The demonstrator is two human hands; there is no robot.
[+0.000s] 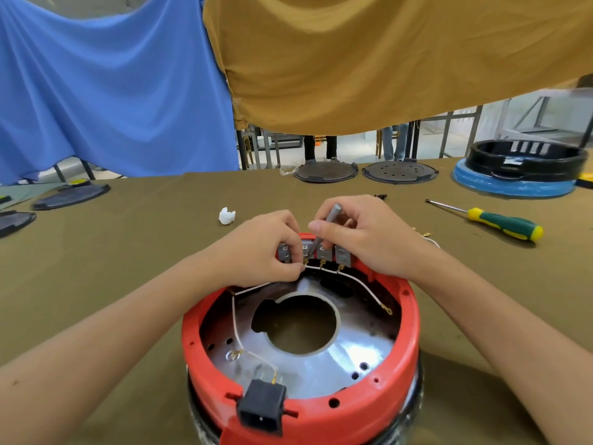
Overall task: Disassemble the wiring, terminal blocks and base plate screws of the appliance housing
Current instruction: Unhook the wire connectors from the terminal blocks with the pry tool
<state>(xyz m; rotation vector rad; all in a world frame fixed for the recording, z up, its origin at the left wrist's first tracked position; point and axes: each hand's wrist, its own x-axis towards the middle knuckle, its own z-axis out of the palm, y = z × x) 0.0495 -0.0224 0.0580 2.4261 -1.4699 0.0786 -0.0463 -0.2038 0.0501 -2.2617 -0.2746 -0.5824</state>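
I see the red housing [414, 319] upside down on the table [128, 268] w/ terminals [324, 252] at its far rim. My right hand [362, 239] grips a gray tool [324, 229] there; left hand [260, 252] pinches a white wire [253, 288].

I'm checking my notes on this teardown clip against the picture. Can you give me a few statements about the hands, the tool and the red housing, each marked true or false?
1. The right hand holds a grey metal tool against the terminals at the far rim of the red housing. True.
2. The left hand lies flat on the table. False: its fingers pinch at the white wire by the terminals.
3. The green and yellow screwdriver lies on the table to the right, untouched. True.
4. The black power socket sits at the far rim. False: it is at the near rim.
5. All the white wire is already out of the housing. False: wire runs inside it.
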